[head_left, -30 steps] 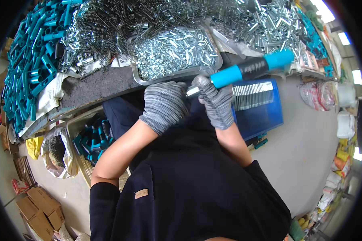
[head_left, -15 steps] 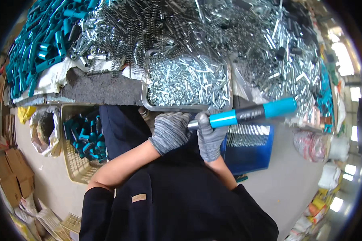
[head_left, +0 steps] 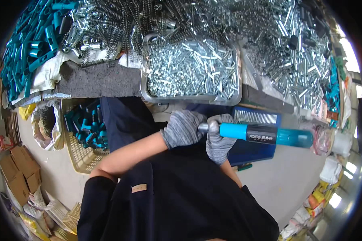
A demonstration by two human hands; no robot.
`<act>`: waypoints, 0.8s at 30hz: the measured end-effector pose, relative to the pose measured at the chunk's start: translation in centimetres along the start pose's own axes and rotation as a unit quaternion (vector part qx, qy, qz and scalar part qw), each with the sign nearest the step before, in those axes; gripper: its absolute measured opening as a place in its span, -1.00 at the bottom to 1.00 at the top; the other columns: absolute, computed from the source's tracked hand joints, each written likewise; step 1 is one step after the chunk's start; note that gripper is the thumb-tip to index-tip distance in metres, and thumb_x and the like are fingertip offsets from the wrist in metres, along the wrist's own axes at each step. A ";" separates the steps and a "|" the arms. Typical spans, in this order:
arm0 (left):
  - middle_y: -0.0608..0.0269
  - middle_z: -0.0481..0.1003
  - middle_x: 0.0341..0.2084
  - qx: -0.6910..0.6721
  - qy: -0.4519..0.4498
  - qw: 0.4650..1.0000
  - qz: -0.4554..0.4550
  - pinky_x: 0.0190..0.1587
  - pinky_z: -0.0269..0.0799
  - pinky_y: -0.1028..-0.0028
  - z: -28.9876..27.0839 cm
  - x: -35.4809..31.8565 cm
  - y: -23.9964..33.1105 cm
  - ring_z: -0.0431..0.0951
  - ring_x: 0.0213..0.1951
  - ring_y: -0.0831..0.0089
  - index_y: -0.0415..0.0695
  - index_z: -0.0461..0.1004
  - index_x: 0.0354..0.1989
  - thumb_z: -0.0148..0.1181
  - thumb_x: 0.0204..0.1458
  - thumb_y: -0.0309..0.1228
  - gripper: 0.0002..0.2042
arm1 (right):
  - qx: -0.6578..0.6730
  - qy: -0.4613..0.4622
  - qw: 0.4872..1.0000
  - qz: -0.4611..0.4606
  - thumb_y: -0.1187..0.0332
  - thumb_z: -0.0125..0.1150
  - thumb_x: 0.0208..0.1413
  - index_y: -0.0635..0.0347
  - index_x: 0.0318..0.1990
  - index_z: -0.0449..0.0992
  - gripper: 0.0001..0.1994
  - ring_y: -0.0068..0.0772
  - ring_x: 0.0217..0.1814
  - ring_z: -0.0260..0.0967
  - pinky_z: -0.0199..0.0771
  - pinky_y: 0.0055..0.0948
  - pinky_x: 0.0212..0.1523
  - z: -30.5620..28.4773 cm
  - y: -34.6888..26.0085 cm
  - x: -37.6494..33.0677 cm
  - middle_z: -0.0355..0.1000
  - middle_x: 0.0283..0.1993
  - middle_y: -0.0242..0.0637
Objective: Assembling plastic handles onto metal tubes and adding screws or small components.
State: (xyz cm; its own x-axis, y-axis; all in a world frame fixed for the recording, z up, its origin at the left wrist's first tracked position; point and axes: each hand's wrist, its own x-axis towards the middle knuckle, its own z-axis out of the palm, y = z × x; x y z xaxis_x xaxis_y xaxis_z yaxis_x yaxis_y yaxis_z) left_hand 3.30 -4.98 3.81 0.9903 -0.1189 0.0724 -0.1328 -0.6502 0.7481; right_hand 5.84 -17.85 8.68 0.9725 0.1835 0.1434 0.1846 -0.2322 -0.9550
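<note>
Both gloved hands close on a blue tool (head_left: pixel 265 135). The left hand (head_left: pixel 183 129) grips its metal end, the right hand (head_left: pixel 219 138) its handle. A tray of screws (head_left: pixel 191 98) lies just beyond.

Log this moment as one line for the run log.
left hand: gloved, on metal end of blue tool | right hand: gloved, grips blue tool | tool: level, in front of body | metal tray: holds small silver parts

Metal tray (head_left: pixel 191 98) — perhaps crowding hands

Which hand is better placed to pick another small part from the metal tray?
Left, probably. The right hand grips the blue tool, while the left hand only caps its metal end, just below the tray.
</note>
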 end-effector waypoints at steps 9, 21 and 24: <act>0.17 0.55 -0.53 0.018 -0.238 0.970 0.049 -0.30 0.46 0.23 -1.0 -2.6 -12.4 0.56 -0.39 0.10 0.01 0.55 -0.44 0.18 -0.03 -0.16 -0.81 | 0.141 -0.247 0.910 0.302 -0.24 0.28 -0.05 0.46 0.19 0.31 -0.10 -0.54 -0.31 0.45 0.47 -0.56 -0.25 -9.8 2.5 -1.0 0.50 -0.24 -0.23; 0.10 0.29 0.23 -0.112 0.066 0.954 -0.272 0.34 0.04 0.39 4.6 -1.5 -27.1 0.26 0.24 0.28 -0.18 0.25 0.26 0.00 0.22 -0.24 -0.53 | -0.090 -0.350 0.897 0.253 0.37 0.28 0.07 0.31 0.25 0.28 -0.42 -0.68 -0.44 0.28 0.36 -0.59 -0.39 1.0 8.6 -1.0 0.37 -0.39 -0.41; 0.06 0.17 0.32 -0.036 0.038 0.965 -0.258 0.39 -0.11 0.25 2.8 -2.0 -27.9 0.09 0.35 0.12 -0.10 0.21 0.32 -0.15 0.22 -0.05 -0.44 | -0.126 -0.340 0.898 0.250 0.36 0.30 0.07 0.29 0.09 0.41 -0.57 -0.66 -0.51 0.28 0.34 -0.56 -0.49 4.9 13.0 -2.2 0.37 -0.49 -0.43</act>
State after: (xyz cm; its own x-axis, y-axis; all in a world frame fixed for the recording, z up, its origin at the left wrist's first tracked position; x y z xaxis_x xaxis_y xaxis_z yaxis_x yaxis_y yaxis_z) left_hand 4.93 11.28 -19.10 0.9245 0.2632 -0.2756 0.3787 -0.5541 0.7413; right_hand 5.44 -16.58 -5.31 0.6475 0.5171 -0.5598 -0.1417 -0.6400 -0.7552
